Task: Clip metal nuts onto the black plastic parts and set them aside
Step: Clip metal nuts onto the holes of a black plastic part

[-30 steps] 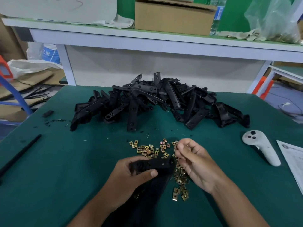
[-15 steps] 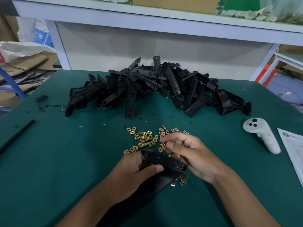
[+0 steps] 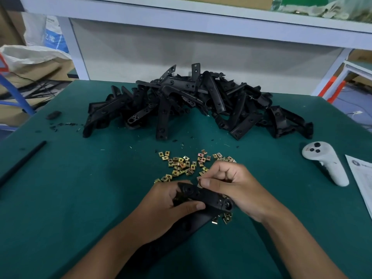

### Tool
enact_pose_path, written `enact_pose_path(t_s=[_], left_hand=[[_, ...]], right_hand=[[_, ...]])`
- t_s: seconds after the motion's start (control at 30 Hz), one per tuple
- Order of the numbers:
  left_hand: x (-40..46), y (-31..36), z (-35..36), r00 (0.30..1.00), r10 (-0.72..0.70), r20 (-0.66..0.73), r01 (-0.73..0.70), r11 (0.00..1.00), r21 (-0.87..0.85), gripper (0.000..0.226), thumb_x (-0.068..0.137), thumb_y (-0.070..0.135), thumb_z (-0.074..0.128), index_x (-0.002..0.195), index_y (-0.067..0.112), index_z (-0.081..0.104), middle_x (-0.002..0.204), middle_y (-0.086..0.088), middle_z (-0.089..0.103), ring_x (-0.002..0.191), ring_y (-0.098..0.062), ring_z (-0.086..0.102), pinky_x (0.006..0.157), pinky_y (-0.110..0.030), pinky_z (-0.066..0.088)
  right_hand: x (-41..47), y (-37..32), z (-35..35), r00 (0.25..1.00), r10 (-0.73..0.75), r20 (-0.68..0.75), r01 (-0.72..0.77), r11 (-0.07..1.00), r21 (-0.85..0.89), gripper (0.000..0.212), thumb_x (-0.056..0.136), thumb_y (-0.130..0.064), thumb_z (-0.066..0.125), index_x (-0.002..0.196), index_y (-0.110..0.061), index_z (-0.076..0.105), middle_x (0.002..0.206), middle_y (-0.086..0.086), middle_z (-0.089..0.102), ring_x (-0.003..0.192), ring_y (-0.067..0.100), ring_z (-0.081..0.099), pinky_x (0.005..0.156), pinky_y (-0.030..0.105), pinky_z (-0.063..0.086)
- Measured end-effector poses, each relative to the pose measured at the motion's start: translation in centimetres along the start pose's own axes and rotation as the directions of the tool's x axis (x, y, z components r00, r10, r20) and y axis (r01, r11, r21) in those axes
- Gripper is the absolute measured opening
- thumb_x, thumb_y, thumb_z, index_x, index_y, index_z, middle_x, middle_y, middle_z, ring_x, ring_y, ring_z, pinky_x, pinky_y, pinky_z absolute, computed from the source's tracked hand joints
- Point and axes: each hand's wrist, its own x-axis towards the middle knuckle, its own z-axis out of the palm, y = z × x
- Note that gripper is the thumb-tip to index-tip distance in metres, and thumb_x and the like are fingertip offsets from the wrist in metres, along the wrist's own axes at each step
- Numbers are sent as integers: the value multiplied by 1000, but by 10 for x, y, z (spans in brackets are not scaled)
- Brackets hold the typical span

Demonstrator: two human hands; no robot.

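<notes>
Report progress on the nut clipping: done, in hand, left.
Done: no set-aside finished parts can be told apart; the one heap looks unprocessed.
In hand: the left hand grips a black plastic part; the right hand pinches something small at its upper edge, probably a nut.
Left: the large pile of black parts and the loose metal nuts on the green table.

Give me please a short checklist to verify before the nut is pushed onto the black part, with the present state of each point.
1. Left hand grips the black part: ok.
2. Right hand pinches a nut at its fingertips: ok.
3. Nut lined up with the part's edge: cannot tell, the fingers hide it.
4. A mounting hole on the part faces up and is visible: ok.
5. More loose nuts lie within reach on the table: ok.
6. Pile of parts lies apart from the hands: ok.
</notes>
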Motion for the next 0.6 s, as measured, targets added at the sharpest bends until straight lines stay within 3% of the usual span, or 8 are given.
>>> enact_pose_path(t_s=[0.13, 0.23, 0.5, 0.6], left_hand=[[-1, -1, 1, 999, -38, 23, 38, 999, -15, 6, 88, 37, 75, 93, 34, 74, 86, 15, 74, 82, -7, 70, 72, -24, 52], [-1, 0, 1, 1000, -25, 9, 25, 1000, -15, 9, 89, 30, 76, 88, 38, 73, 82, 18, 73, 78, 0, 67, 68, -16, 49], [0, 0, 0, 999, 28, -40, -28, 1000, -6, 15, 84, 37, 76, 80, 43, 63, 70, 23, 62, 66, 6, 56, 60, -10, 41], [1, 0, 1, 995, -11, -103, 2, 996, -89, 26, 76, 44, 77, 90, 42, 56, 75, 21, 68, 67, 6, 61, 61, -11, 45]], right_hand=[[-1, 1, 1, 1000, -19, 9, 20, 1000, -19, 6, 88, -24, 76, 84, -28, 75, 86, 3, 77, 80, 14, 71, 71, 19, 54], [-1, 1, 1, 999, -43, -3, 43, 999, -24, 7, 87, -23, 75, 82, -28, 74, 80, 0, 75, 72, 11, 68, 65, 20, 53], [-1, 1, 1, 996, -84, 11, 84, 994, -63, 9, 88, -25, 76, 81, -29, 74, 81, -2, 76, 69, 6, 68, 61, 17, 51], [-2, 0, 1, 995, -97, -9, 97, 993, -73, 9, 86, -35, 75, 82, -26, 75, 77, -2, 74, 69, 7, 66, 61, 18, 51]])
